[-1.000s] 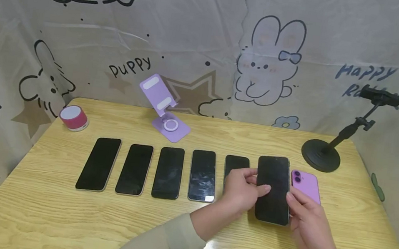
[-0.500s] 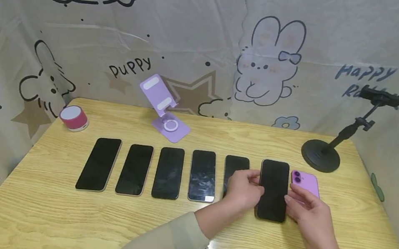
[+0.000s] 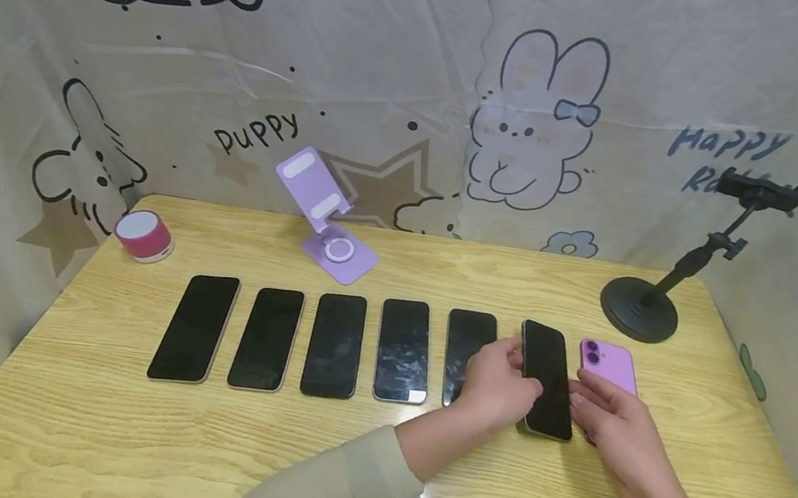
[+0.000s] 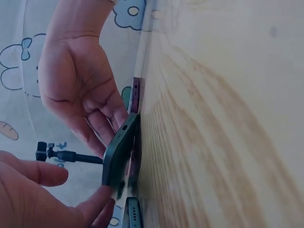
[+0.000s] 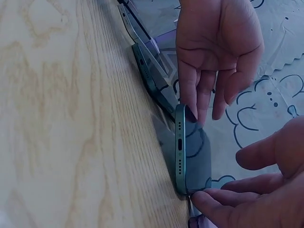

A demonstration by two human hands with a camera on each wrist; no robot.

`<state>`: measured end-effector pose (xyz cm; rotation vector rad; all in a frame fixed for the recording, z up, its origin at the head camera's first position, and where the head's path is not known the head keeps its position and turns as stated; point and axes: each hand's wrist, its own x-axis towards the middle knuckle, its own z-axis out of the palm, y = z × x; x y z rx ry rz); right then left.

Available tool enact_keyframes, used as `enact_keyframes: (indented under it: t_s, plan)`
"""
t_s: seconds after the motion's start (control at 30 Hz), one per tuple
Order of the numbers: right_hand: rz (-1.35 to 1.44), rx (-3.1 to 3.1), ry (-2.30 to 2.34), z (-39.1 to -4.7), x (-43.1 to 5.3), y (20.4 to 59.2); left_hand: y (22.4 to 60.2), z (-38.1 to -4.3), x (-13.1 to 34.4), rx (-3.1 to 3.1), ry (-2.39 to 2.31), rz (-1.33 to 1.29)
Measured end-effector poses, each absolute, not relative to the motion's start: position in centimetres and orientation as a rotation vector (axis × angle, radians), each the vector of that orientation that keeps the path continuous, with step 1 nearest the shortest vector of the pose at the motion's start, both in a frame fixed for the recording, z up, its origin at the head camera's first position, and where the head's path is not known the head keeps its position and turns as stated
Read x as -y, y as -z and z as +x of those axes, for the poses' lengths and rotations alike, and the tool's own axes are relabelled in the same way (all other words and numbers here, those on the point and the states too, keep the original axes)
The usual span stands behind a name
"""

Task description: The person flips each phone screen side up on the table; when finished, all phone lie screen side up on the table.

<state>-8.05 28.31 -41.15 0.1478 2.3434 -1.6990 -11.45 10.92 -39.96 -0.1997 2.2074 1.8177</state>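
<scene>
A smartphone [image 3: 548,370] with a dark screen and greenish frame stands tilted on its right long edge, left edge raised, in the head view. My left hand [image 3: 500,384] supports that raised edge with its fingers; in the left wrist view its thumb is apart from the screen. Relaxed fingers of my right hand [image 3: 618,425] touch or nearly touch the phone's right lower edge in the right wrist view; that thumb is also apart. Beyond the right fingertips a pink-purple phone [image 3: 609,366] lies camera side up, partly hidden by the hand. Another dark-screened phone [image 3: 470,338] lies left, partly behind my left hand.
Several more phones form a row leftward, among them a smudged-screen phone [image 3: 404,351] and the leftmost phone [image 3: 194,328]. Behind them stand a purple folding phone stand [image 3: 340,262], a pink-and-white round speaker [image 3: 143,235] and a black stand [image 3: 637,310] on the wooden table [image 3: 115,447].
A second ago both hands held the phone raised. Half a second ago it looked flat in the row; now its left edge is tilted up, with my left hand slightly further right.
</scene>
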Motion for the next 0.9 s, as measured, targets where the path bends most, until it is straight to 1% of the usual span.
enact_keyframes:
  t_s: [0.3,0.47,0.77,0.9]
  plan:
    - [0.088,-2.39,1.617,-8.3,-28.2,41.0,39.7,-11.5,-11.2,-2.359,-1.473,-0.066]
    - [0.069,-2.396,1.578,-8.4,-28.1,41.0,39.5,-11.6,-11.4,-2.368,-1.379,-0.024]
    - [0.068,-2.413,1.527,-8.0,-28.4,40.5,39.3,-11.2,-11.5,-2.405,-1.384,0.0]
    - [0.046,-2.465,1.514,-7.7,-29.4,40.1,39.2,-11.0,-11.8,-2.415,-1.482,0.091]
